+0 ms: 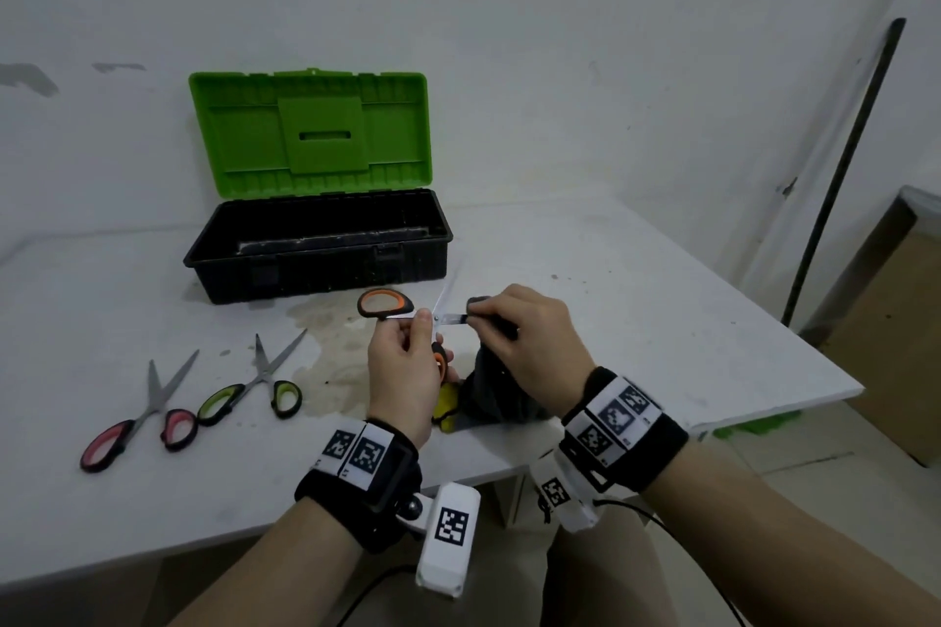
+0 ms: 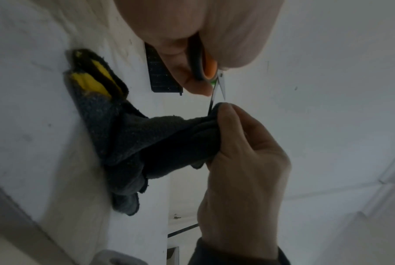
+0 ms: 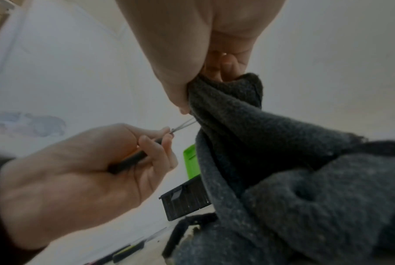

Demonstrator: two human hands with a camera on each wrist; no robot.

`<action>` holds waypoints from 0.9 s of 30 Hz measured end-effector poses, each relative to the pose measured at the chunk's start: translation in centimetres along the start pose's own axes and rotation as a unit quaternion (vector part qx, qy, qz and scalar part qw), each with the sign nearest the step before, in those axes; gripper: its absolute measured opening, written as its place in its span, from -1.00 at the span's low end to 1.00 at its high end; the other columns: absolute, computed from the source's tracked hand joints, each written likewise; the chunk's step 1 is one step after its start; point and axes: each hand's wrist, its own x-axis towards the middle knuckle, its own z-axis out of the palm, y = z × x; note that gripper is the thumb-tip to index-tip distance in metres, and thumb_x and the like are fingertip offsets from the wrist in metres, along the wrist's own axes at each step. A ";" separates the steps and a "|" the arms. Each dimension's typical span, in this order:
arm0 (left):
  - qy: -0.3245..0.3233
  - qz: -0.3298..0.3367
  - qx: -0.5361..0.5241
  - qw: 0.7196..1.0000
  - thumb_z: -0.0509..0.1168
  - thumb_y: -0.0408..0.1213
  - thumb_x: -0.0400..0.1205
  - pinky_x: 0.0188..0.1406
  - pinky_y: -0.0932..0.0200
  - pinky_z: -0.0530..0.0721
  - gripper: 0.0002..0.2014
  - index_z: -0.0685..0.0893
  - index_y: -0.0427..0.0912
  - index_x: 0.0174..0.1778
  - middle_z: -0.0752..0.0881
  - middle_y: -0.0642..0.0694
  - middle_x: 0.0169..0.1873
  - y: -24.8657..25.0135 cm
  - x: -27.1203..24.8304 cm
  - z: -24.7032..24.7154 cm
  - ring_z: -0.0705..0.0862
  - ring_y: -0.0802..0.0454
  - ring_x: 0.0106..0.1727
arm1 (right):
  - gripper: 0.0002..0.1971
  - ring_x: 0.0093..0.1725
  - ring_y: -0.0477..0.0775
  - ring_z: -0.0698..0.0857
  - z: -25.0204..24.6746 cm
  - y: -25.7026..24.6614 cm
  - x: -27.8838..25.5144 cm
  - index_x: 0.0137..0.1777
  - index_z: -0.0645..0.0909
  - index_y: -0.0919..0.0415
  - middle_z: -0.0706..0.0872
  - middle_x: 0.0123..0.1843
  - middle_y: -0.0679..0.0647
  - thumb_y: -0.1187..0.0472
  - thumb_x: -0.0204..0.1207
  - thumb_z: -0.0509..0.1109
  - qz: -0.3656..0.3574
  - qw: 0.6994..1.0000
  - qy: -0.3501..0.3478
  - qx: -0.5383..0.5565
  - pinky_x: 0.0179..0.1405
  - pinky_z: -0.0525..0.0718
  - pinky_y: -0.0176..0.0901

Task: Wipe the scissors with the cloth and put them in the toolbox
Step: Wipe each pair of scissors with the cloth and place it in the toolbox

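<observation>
My left hand (image 1: pixel 407 362) grips the orange-and-black scissors (image 1: pixel 385 303) by one handle, above the table in front of the toolbox. Their blades stand spread apart. My right hand (image 1: pixel 514 321) pinches a dark grey cloth (image 1: pixel 489 390) round one blade (image 1: pixel 450 319). The cloth's lower part, with yellow patches, rests on the table. In the left wrist view the orange-and-black scissors (image 2: pixel 203 64) show their blades meeting the cloth (image 2: pixel 160 139). The toolbox (image 1: pixel 315 244) is black with a green lid (image 1: pixel 310 132) standing up, at the back of the table.
Two more pairs of scissors lie at the left: a pink-handled pair (image 1: pixel 140 415) and a green-handled pair (image 1: pixel 252 384). A brownish stain (image 1: pixel 331 346) marks the white table (image 1: pixel 662 321). A dark pole (image 1: pixel 845 168) leans on the wall at the right, beyond the table's edge.
</observation>
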 end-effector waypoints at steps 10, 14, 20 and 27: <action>0.027 -0.007 -0.002 1.000 0.22 -0.22 0.79 -0.58 0.20 0.61 -0.84 0.56 -0.22 -0.04 0.60 -0.19 -0.28 0.0 0.9 -1.9 0.64 0.12 -0.48 | -0.87 -0.05 -0.06 0.68 -1.4 2.8 -0.7 0.07 0.75 0.09 0.77 -0.05 -0.04 0.19 0.59 0.40 0.113 0.992 -0.007 -0.054 0.02 0.59 -0.26; 0.024 -0.012 0.010 1.000 0.20 -0.22 0.80 -0.54 0.18 0.64 -0.81 0.56 -0.24 -0.07 0.59 -0.19 -0.30 -0.2 0.8 -1.8 0.63 0.08 -0.45 | -0.80 0.03 -0.11 0.67 -2.2 1.0 -0.7 0.19 0.69 0.18 0.78 0.06 -0.02 0.23 0.61 0.38 0.056 0.996 0.061 -0.032 0.09 0.49 -0.43; -0.028 -0.007 0.041 0.999 0.22 -0.19 0.79 -0.53 0.08 0.62 -0.77 0.55 -0.23 -0.13 0.63 -0.17 -0.38 -0.5 -0.4 -0.2 0.64 -0.01 -0.47 | -0.83 -0.05 0.00 0.72 0.0 -0.4 -0.6 0.11 0.73 0.12 0.76 -0.02 0.01 0.15 0.59 0.39 -0.011 0.997 -0.076 -0.025 -0.03 0.64 -0.19; -0.019 -0.010 0.037 0.999 0.23 -0.24 0.79 -0.57 0.12 0.63 -0.79 0.55 -0.24 -0.13 0.59 -0.21 -0.34 -0.3 0.2 -2.1 0.61 0.07 -0.52 | -0.88 -0.10 -0.02 0.71 -1.4 2.6 -0.2 -0.03 0.76 0.09 0.78 -0.13 -0.03 0.13 0.58 0.39 0.117 0.987 -0.089 -0.066 -0.10 0.51 -0.29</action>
